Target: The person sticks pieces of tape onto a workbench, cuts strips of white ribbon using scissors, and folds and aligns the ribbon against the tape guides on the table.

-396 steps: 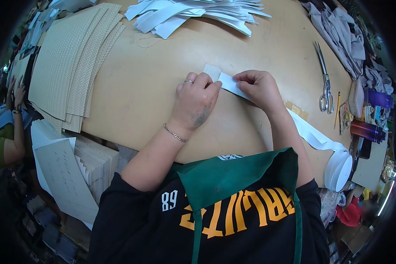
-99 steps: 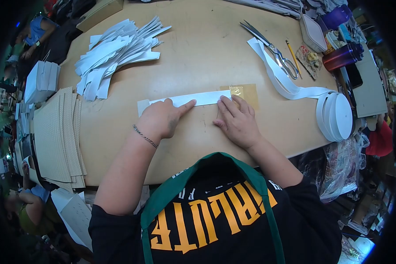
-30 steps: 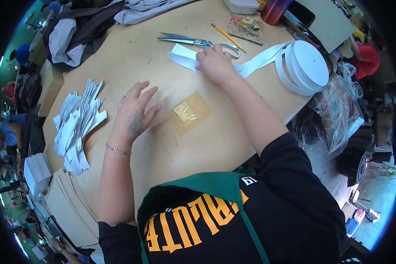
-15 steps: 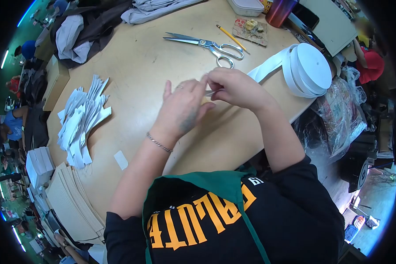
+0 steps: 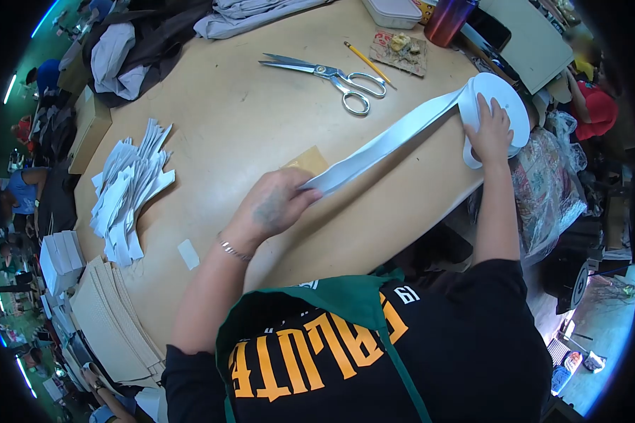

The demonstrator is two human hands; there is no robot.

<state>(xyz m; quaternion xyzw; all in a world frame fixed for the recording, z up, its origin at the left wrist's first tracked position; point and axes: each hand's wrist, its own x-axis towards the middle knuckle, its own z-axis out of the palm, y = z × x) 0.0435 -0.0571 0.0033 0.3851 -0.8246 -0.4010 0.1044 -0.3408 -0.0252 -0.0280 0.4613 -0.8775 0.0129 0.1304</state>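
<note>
And there was the white strip [image 5: 395,144], stretched clean across the desk [image 5: 226,106] between two grips! The left grip [image 5: 269,201] had it pinched, thumb along the near edge, other fingers mostly tucked out of sight, so where the strip's very end lay could not be told. Out at the far end, the right grip [image 5: 492,130] was spread over the white roll [image 5: 506,90], fingertips on its flat face rather than closed around it, most likely to steady the roll against the pull. That pull from both ends seemed to be what kept the strip so straight, and a shadow below it said it ran above the surface.

Just beyond the left grip, partly covered by it, sat a tan card [image 5: 309,161]. Farther out lay the scissors [image 5: 326,70], handles towards the right grip's side, apparently parked clear of the strip, with a pencil [image 5: 367,62] just beside them. Left of the left grip, well apart, a heap of white pieces [image 5: 130,190] rested, out of the strip's line.
</note>
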